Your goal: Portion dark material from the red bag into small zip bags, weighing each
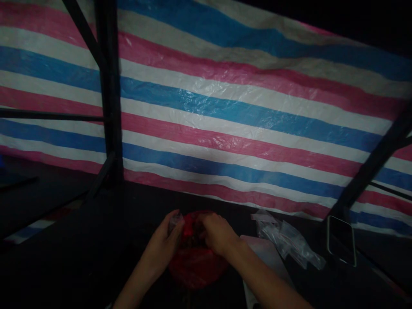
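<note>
Red plastic bag (pixel 198 269) sits on dark table (pixel 309 285), open mouth between hands; right hand (pixel 216 231) nearer, fingers curled at mouth's right side, tips hidden, cannot tell grip; left hand (pixel 165 238) pinches small clear bag (pixel 175 219) just left of mouth.

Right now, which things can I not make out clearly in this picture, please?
All in the head view:
Right hand: its fingertips are lost in the dark opening of the red bag.
The bag's contents: too dark to identify.
Clear plastic in the left hand: fingers partly cover it.
Pale flat object: the right forearm covers part; the bottom edge cuts it off.
</note>
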